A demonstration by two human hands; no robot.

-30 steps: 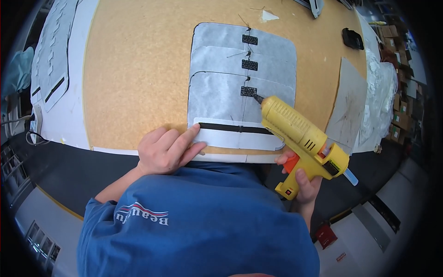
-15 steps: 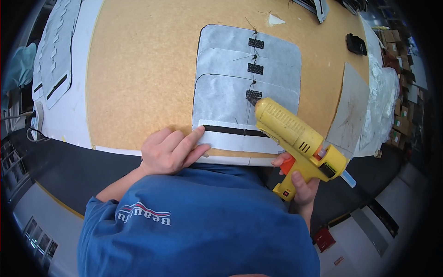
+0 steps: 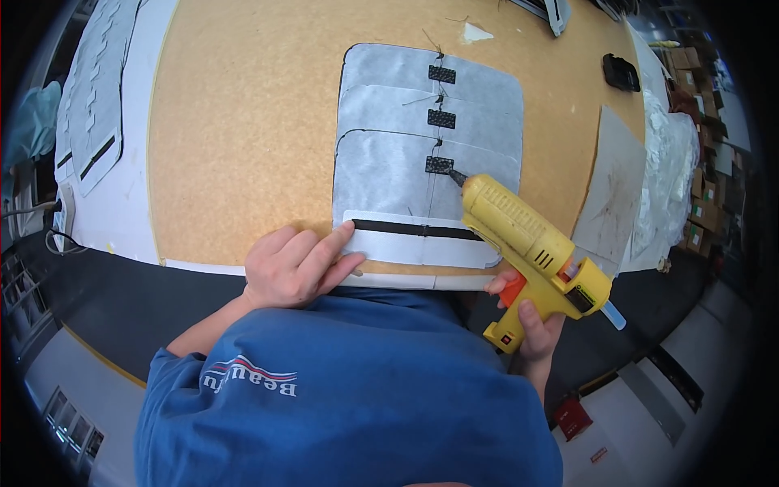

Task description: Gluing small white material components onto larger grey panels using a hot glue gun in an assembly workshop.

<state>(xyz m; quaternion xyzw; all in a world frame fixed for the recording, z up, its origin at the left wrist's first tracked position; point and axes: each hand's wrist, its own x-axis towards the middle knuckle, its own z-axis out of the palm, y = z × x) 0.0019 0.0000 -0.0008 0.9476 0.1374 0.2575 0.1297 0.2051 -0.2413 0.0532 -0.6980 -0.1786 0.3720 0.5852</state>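
Observation:
A yellow hot glue gun (image 3: 527, 235) is gripped in my right hand (image 3: 531, 325), fingers at its orange trigger. Its dark nozzle (image 3: 459, 178) points at the right edge of the nearest black textured patch (image 3: 439, 165). That patch lies on the front one of several overlapping grey fabric panels (image 3: 381, 174). Along the front panel's near edge runs a white band (image 3: 389, 247) with a black strip (image 3: 389, 228). My left hand (image 3: 292, 264) rests at the band's left end, index finger stretched onto the strip and thumb apart by the table edge.
Loose threads hang off the panels' middle line. Similar strips of grey panels (image 3: 93, 122) lie at the left. On the right are a grey board (image 3: 604, 178), clear plastic wrap (image 3: 669, 170) and a black object (image 3: 621, 73). A white scrap (image 3: 477, 32) lies farther back.
The glue gun's nozzle has shifted right, from over the nearest black patch to its right edge. My left hand keeps its place on the strip. The whole view has slid slightly.

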